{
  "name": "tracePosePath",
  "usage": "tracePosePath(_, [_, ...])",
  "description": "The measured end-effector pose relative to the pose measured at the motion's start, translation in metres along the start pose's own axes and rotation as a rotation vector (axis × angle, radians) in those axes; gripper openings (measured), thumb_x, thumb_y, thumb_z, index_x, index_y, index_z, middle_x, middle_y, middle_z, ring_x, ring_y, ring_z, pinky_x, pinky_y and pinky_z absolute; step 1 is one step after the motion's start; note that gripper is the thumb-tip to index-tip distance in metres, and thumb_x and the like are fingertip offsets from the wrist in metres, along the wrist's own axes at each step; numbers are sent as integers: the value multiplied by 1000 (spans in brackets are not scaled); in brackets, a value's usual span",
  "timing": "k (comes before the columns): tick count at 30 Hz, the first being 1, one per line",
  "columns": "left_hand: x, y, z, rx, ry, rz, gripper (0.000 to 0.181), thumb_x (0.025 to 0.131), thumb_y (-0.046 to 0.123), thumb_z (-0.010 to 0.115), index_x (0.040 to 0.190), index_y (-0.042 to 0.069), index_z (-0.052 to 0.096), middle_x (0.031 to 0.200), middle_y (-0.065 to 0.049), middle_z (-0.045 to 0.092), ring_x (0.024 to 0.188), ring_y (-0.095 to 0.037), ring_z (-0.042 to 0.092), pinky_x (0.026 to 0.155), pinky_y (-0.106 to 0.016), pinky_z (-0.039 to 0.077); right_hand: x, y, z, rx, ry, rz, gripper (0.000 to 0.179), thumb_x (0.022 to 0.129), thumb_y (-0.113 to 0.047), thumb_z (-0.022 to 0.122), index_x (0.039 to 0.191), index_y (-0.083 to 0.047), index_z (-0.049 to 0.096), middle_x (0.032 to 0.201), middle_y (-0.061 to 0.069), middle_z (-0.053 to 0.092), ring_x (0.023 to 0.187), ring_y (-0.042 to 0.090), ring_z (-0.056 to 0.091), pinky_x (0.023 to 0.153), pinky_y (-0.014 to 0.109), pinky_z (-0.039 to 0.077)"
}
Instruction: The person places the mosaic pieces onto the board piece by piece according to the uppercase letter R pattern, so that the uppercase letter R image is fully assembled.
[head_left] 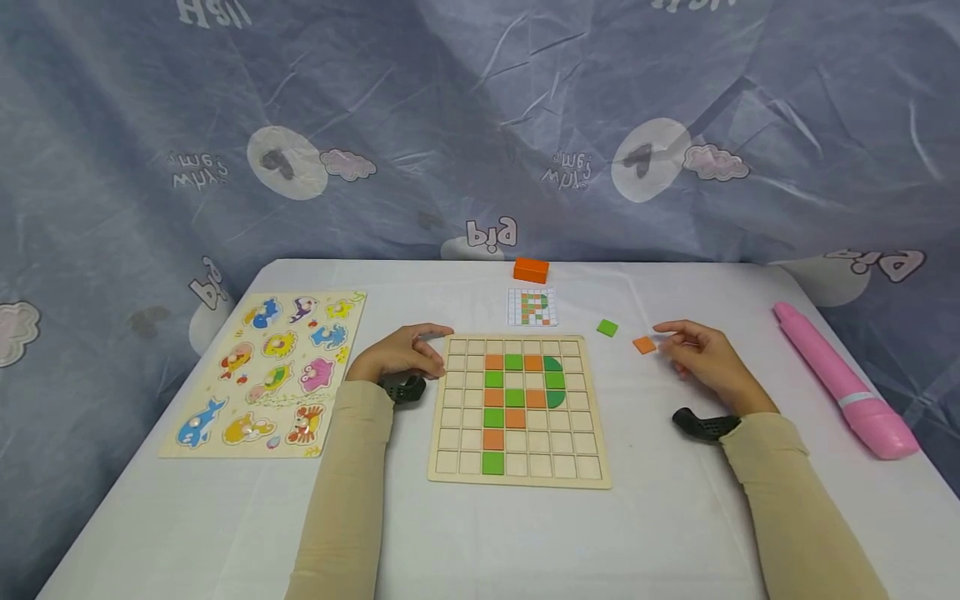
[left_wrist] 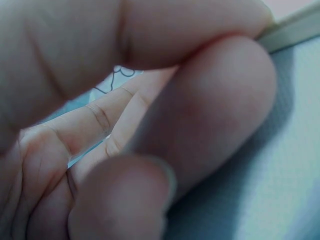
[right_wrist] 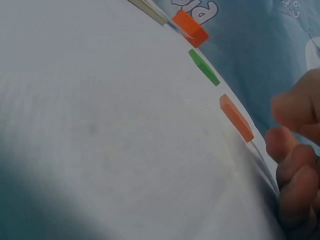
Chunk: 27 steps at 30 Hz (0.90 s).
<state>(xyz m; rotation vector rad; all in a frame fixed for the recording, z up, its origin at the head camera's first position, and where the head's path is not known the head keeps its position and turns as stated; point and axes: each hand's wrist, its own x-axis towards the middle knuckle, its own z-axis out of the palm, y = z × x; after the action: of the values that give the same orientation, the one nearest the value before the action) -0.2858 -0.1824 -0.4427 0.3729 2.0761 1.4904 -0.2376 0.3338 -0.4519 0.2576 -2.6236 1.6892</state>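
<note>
A wooden grid board (head_left: 519, 492) lies in the middle of the table, with orange, green and dark green tiles set in its squares. My left hand (head_left: 401, 354) rests at the board's upper left edge; in the left wrist view its bent fingertips (left_wrist: 235, 65) are right by the board's side (left_wrist: 295, 32). To the right, my right hand (head_left: 701, 358) hovers with loosely bent fingers beside an orange square tile (head_left: 644, 345). The right wrist view shows a gap between that orange tile (right_wrist: 236, 118) and the fingers. A green square tile (head_left: 607, 328) lies farther left.
Behind the board are a small printed pattern card (head_left: 532, 307) and an orange block (head_left: 531, 270). An animal picture puzzle (head_left: 281, 375) covers the table's left side. On the right lies a pink tube-shaped object (head_left: 843, 379). A patterned cloth (head_left: 450, 125) hangs along the back.
</note>
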Motion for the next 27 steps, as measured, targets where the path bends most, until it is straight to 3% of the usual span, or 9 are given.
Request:
tracePosePath(5, [-1, 0, -1, 1, -3, 4, 81, 90, -11, 76, 162, -5, 42, 80, 4, 75, 76, -12, 75, 75, -27, 62, 2, -3, 6, -145, 15, 9, 37, 102, -5, 69, 137, 7, 67, 82, -8, 59, 62, 6, 51, 53, 23, 46])
tracePosePath(17, [-1, 0, -2, -3, -13, 5, 80, 90, -11, 76, 163, -5, 41, 80, 4, 75, 75, -12, 74, 75, -27, 62, 6, -12, 13, -390, 1, 12, 38, 101, -6, 68, 138, 1, 70, 86, 7, 62, 69, 13, 48, 62, 28, 40])
tracePosePath(27, [0, -1, 0, -13, -17, 13, 80, 90, -11, 76, 162, -6, 41, 80, 4, 75, 76, -12, 75, 75, -27, 62, 4, -11, 14, -430, -5, 18, 30, 102, -9, 71, 130, 2, 72, 87, 6, 60, 72, 16, 48, 64, 29, 39])
